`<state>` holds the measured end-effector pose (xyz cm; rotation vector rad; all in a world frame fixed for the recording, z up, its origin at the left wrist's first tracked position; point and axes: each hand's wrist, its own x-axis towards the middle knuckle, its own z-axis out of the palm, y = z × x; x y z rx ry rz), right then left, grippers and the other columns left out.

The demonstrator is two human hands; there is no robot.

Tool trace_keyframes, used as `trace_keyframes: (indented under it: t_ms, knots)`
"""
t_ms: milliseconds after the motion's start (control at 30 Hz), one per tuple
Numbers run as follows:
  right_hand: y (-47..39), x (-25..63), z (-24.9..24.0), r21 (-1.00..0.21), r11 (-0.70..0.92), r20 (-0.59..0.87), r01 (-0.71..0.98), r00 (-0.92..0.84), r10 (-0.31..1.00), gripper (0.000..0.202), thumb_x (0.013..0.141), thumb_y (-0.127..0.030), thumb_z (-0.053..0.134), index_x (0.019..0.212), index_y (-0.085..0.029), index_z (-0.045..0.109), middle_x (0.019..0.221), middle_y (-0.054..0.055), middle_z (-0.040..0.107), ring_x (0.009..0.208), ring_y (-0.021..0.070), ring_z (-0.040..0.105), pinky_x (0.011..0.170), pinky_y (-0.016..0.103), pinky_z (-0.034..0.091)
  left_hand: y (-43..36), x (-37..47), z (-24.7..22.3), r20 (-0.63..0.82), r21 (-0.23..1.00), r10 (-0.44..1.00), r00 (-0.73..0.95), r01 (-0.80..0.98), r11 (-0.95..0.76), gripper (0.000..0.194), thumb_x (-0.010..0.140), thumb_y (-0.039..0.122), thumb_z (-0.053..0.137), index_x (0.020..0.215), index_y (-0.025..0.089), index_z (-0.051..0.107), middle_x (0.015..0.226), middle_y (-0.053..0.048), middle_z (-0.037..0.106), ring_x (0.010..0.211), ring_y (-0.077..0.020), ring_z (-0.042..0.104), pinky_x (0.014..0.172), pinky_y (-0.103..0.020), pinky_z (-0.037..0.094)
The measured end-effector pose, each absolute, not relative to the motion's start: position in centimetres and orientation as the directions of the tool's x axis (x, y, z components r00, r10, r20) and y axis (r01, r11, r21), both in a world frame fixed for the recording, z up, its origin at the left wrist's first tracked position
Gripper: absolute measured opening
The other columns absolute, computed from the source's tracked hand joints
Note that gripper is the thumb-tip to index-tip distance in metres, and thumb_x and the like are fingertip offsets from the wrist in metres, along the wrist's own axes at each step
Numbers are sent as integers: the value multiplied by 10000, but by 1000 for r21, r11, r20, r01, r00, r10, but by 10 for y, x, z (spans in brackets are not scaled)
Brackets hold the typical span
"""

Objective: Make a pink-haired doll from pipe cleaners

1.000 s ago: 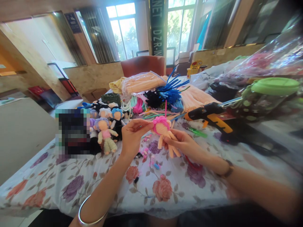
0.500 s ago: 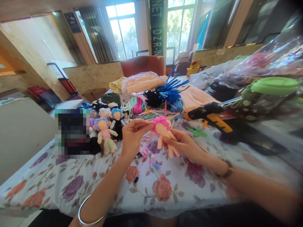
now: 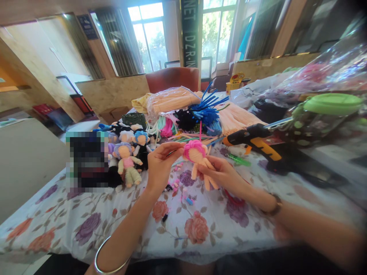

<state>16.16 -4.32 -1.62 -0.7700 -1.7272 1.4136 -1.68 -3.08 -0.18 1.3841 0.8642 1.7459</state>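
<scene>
A small doll (image 3: 199,162) made of fuzzy pipe cleaners is held above the flowered tablecloth (image 3: 86,221), roughly midway across the table: its hair is bright pink and piled round the head, the face and body are a pale peach, and the thin arms and legs hang loose below (one pink strand stands straight up from the crown). The right hand (image 3: 226,173) closes on the doll from the side, fingers wrapped about the trunk and legs, so the figure stands nearly upright in that grasp. The left hand (image 3: 161,162) is drawn in to a narrow pinch, thumb and forefinger meeting at the edge of the pink hair; whether they nip a strand or only touch it cannot be told. A silver bangle (image 3: 110,259) rings the left forearm. Just left of the hands stands a cluster of finished dolls (image 3: 129,152), behind them a heap of loose pipe cleaners (image 3: 197,114), and to the right lies a black and orange glue gun (image 3: 255,141).
</scene>
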Motion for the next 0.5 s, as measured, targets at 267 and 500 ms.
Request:
trace_keyframes:
  t_ms: [267,500]
  knots:
    - [-43,162,-18,-976,219,185,4,-525,831,285,894,-430,510,785,-170,553,613,-26,619,377,55,429,419,229,307,-37,-17,5,717,697,689,-110,149,-702,72,720,154,719,757,216,727,877,-16,684,868,-119,640,741,-222,538]
    - [-41,163,-21,-968,248,192,44,-505,841,285,900,-425,510,778,-174,570,480,-58,535,385,66,437,451,229,329,-40,-15,8,752,651,652,-93,255,-715,63,729,152,708,743,210,725,846,-20,664,804,-117,625,664,-221,535]
